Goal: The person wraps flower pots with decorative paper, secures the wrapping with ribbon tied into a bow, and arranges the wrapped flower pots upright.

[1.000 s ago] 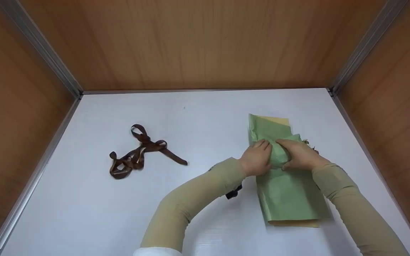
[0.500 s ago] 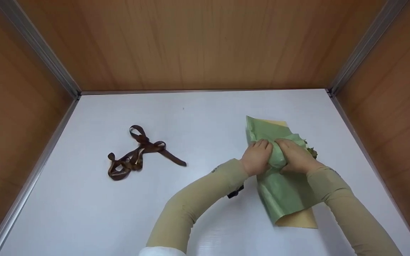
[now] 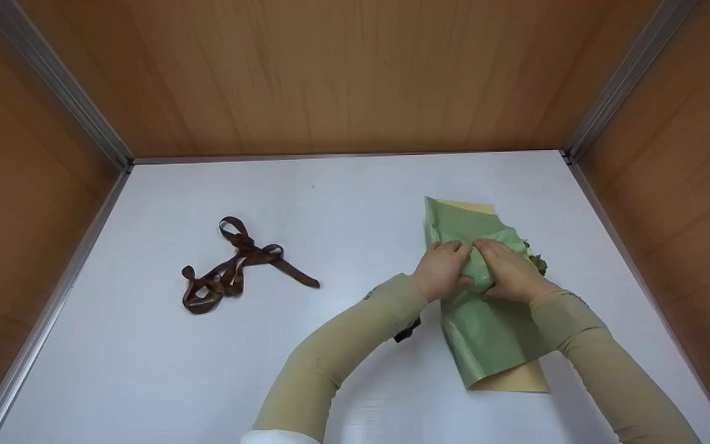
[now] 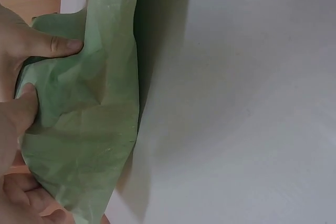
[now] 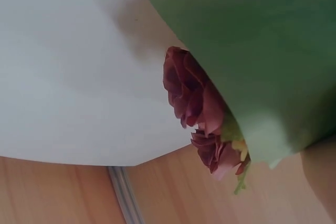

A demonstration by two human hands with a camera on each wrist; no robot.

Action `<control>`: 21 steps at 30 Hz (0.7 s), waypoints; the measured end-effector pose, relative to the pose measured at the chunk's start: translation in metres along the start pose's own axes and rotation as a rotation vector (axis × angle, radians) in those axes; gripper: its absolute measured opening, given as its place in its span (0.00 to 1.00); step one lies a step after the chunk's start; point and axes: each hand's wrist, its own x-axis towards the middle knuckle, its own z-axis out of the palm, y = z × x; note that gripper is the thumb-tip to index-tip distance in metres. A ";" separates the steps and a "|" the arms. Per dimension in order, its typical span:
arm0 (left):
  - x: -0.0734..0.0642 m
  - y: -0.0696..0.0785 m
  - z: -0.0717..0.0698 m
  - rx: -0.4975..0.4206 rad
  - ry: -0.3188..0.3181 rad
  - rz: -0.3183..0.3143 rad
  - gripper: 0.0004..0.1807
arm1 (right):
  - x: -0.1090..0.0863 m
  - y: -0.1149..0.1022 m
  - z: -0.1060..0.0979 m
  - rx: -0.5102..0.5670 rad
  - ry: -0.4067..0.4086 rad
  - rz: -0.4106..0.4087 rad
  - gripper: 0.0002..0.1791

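Note:
Green wrapping paper (image 3: 497, 333) with a yellowish inner side is gathered round a bouquet on the right part of the table. My left hand (image 3: 443, 270) grips its left side, fingers curled over the bunched middle. From the other side my right hand (image 3: 510, 271) holds the same bunched part, thumb and fingers round it. Dark red roses (image 5: 186, 87) with bits of green stick out past the paper's edge in the right wrist view. The stems are hidden inside the paper. In the left wrist view the paper (image 4: 84, 129) is creased under the thumbs.
A tangled brown ribbon (image 3: 232, 271) lies on the white table (image 3: 355, 216), left of the paper. Wooden panels (image 3: 342, 74) with metal edge strips stand at the back and both sides. A small black object (image 3: 407, 331) shows under the left wrist.
The paper's lower right corner has folded upward, baring more of its yellowish side. My right hand has shifted slightly left, and more greenery shows beside it. The ribbon stays on the table.

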 end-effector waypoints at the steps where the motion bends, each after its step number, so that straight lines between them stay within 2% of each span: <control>1: -0.001 0.000 0.000 0.001 -0.003 -0.002 0.36 | 0.000 0.000 -0.001 0.009 -0.003 -0.005 0.56; 6: -0.003 0.000 0.003 0.008 0.022 0.009 0.35 | -0.003 -0.002 -0.010 0.039 -0.006 -0.014 0.54; 10: -0.002 0.000 0.007 0.021 0.057 0.015 0.31 | -0.008 -0.011 -0.018 0.034 0.048 0.012 0.41; 13: -0.002 -0.001 0.008 0.028 0.079 0.025 0.28 | -0.012 -0.022 -0.024 0.075 0.096 0.071 0.28; 15: -0.002 -0.001 0.009 0.024 0.086 0.034 0.26 | -0.015 -0.031 -0.028 0.173 0.094 0.160 0.22; 16: -0.002 -0.001 0.009 0.020 0.088 0.037 0.25 | -0.016 -0.034 -0.030 0.254 0.072 0.217 0.20; 21: -0.003 -0.001 0.009 0.018 0.088 0.039 0.24 | -0.022 -0.042 -0.037 0.794 -0.109 0.489 0.24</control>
